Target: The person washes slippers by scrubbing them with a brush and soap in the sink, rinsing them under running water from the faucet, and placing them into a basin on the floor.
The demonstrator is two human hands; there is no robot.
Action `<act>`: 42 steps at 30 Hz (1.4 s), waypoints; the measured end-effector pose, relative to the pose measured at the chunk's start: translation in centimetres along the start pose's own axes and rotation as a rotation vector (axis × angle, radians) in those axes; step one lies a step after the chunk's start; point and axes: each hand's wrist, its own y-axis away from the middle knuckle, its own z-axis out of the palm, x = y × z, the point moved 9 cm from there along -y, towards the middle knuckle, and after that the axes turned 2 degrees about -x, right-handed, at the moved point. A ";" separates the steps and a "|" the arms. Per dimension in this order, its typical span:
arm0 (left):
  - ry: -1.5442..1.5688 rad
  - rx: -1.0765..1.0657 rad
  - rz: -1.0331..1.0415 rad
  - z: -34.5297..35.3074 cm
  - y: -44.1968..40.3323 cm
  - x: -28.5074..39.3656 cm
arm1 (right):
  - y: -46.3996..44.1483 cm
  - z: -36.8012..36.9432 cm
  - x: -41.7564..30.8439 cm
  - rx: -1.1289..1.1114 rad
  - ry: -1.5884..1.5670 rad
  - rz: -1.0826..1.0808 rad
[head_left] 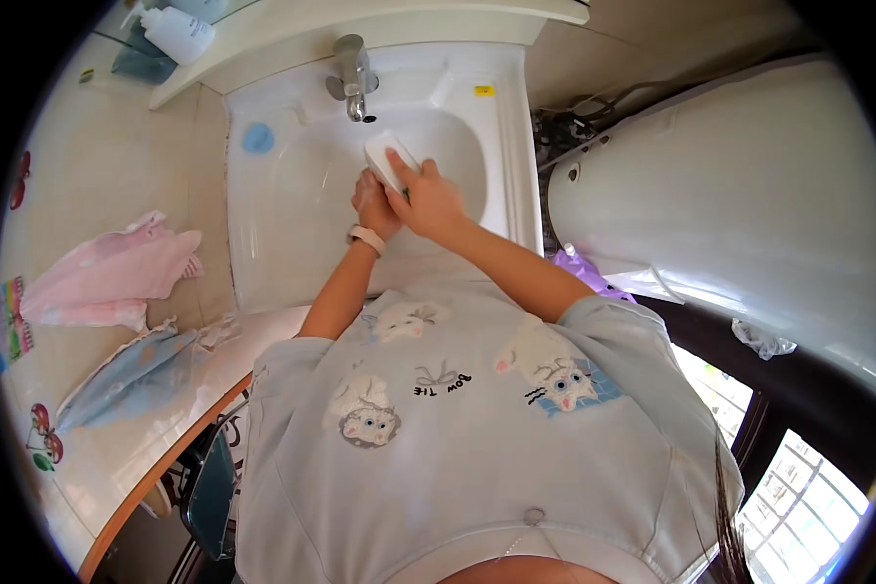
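Over the white sink basin (302,214), a white oblong block with rounded edges (382,148) is between my two hands; its exact kind cannot be made out. My right hand (430,201) grips it from the right, fingers laid along its side and top. Curled at its lower left end is my left hand (375,206), with a light band on the wrist; its fingertips are partly hidden. Just above the block stands a chrome faucet (354,73), its spout pointing down at the basin. No running water is visible.
A round blue item (258,138) lies on the sink's left rim. A white pump bottle (178,36) stands on the upper left shelf. Pink cloth (117,268) and blue cloth (131,375) hang at left. A large white appliance-like body (730,185) fills the right.
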 end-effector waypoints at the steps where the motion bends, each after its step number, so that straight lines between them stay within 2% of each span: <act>1: -0.004 -0.004 0.000 -0.3 0.1 0.3 | -0.8 0.1 0.1 -0.019 0.028 0.039; 4: -0.083 0.083 0.047 -2.4 -0.2 1.2 | 0.2 -0.1 -0.5 0.079 -0.007 -0.002; 6: 0.226 0.060 -0.205 -3.8 -1.5 -3.0 | 1.8 1.6 0.4 0.037 -0.068 -0.003; 8: 0.123 0.042 -0.162 -4.1 -0.4 -2.8 | 3.0 2.8 0.5 -0.028 -0.141 0.014; 10: 0.051 0.065 -0.078 -2.8 0.9 -1.9 | 2.1 2.1 0.2 0.033 -0.105 -0.001; 11: -0.093 0.187 0.061 -2.9 2.1 -0.4 | 1.6 2.0 0.1 0.028 -0.110 0.000; 14: -0.069 0.194 -0.037 -3.5 2.0 -2.7 | 1.0 2.3 -1.2 -0.045 -0.089 -0.094; 15: 0.033 0.106 -0.177 -4.0 1.5 -4.3 | 1.9 2.8 -1.2 -0.063 -0.054 -0.100; 16: 0.034 0.117 -0.179 -4.9 1.1 -5.1 | 2.6 3.5 -1.3 -0.078 -0.022 -0.112; 18: 0.217 -0.086 -0.287 -4.4 0.7 -7.5 | 4.1 4.6 -1.0 -0.097 -0.103 -0.060; 20: 0.219 0.012 -0.260 -3.6 1.0 -7.4 | 3.4 5.2 -0.3 -0.112 -0.181 -0.008; 22: -0.091 0.239 -0.158 -4.5 2.6 -5.3 | 2.7 4.3 -1.1 -0.109 -0.146 -0.017; 23: -0.016 0.181 -0.239 -4.0 3.1 -5.7 | 2.8 4.2 -1.2 -0.115 -0.150 -0.002; 24: -0.012 0.179 -0.235 -4.5 3.5 -4.9 | 2.2 4.1 -1.5 -0.137 -0.153 -0.026; 27: 0.342 0.244 -0.143 -6.5 5.0 -4.2 | 1.4 5.2 -0.1 -0.179 -0.189 -0.009; 28: 0.336 0.238 -0.145 -7.1 5.2 -4.2 | 1.7 6.4 0.8 -0.210 -0.225 0.039; 29: 0.125 0.209 -0.078 -7.7 5.2 -3.2 | 1.9 7.2 1.7 -0.214 -0.230 0.041; 30: -0.085 0.181 -0.011 -8.2 5.1 -2.0 | 2.1 7.8 3.3 -0.239 -0.246 0.145; 31: -0.076 0.145 0.029 -8.5 4.9 -1.2 | 2.3 8.5 4.7 -0.266 -0.263 0.250; 32: -0.081 0.142 0.022 -8.9 4.8 -0.9 | 2.2 9.4 4.9 -0.274 -0.267 0.251; 34: -0.278 0.087 -0.091 -8.7 4.6 -1.4 | 1.5 8.5 3.6 -0.153 -0.407 0.200; 35: -0.279 0.077 -0.095 -8.3 4.9 -1.3 | 1.8 8.7 3.2 -0.158 -0.411 0.209; 37: -0.242 0.116 -0.321 -8.2 5.3 -3.0 | 1.2 8.2 1.6 -0.114 -0.498 0.090; 38: -0.246 0.116 -0.318 -7.4 5.3 -3.8 | 1.1 8.3 2.4 -0.111 -0.502 0.089; 40: -0.076 0.053 -0.103 -5.0 5.2 -3.8 | 1.9 10.0 5.2 -0.298 -0.315 0.175; 42: 0.050 -0.002 -0.131 -3.8 5.3 -3.5 | 2.2 9.9 6.6 -0.292 -0.289 0.235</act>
